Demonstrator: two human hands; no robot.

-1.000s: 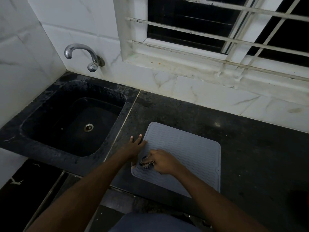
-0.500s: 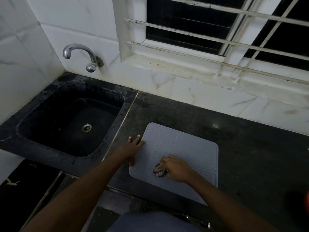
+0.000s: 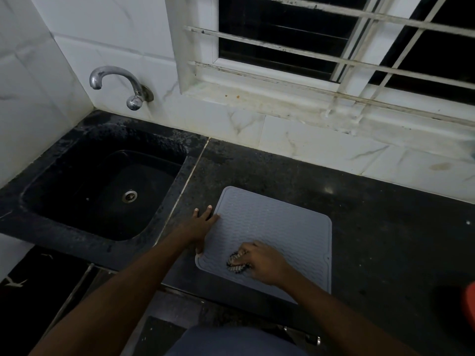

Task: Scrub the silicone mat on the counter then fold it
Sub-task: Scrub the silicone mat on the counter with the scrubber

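Mat: the grey mat (image 3: 277,227) lies flat & unfolded on the dark table (image 3: 385,227), near the front edge; the sink (image 3: 102,191) is at its 9 o'clock.
L hand: your left hand (image 3: 203,227) presses the mat's 9 o'clock edge w/ straight fingers. Grip wide, holding nothing.
R hand: your right hand (image 3: 262,263) sits on the mat's near part, approx 6 o'clock of its middle. Grip curled round the scrubber.
Scrubber: the black-and-white scrubber (image 3: 235,263) sticks out at the hand's 9 o'clock, touching the mat.
Tap: the chrome tap (image 3: 120,83) is at the mat's 11 o'clock, spout over the sink.
Frame edge: a red thing (image 3: 469,301) at 3 o'clock, cut off; can't tell what.
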